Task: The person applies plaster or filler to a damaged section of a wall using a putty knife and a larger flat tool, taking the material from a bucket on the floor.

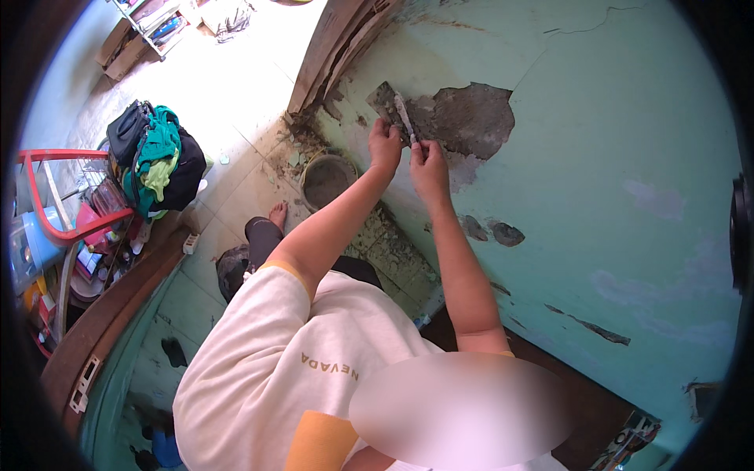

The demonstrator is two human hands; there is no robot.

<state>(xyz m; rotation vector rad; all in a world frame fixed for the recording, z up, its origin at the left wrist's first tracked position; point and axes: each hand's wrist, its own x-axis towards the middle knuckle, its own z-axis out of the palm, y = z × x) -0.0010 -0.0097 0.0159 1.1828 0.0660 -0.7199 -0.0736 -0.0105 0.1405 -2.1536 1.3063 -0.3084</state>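
At the far wall, the left hand has its fingers closed on a flat grey plate; just right of it, the right hand pinches a narrow-bladed tool, blade beside the plate, contact unclear; a bare grey patch lies further right; a bucket stands left and nearer, on the tiled floor.

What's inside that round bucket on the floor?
The bucket holds dull grey material; I can't tell whether it's wet. The left forearm hides its lower-right part, and anything beneath the grey surface is covered.
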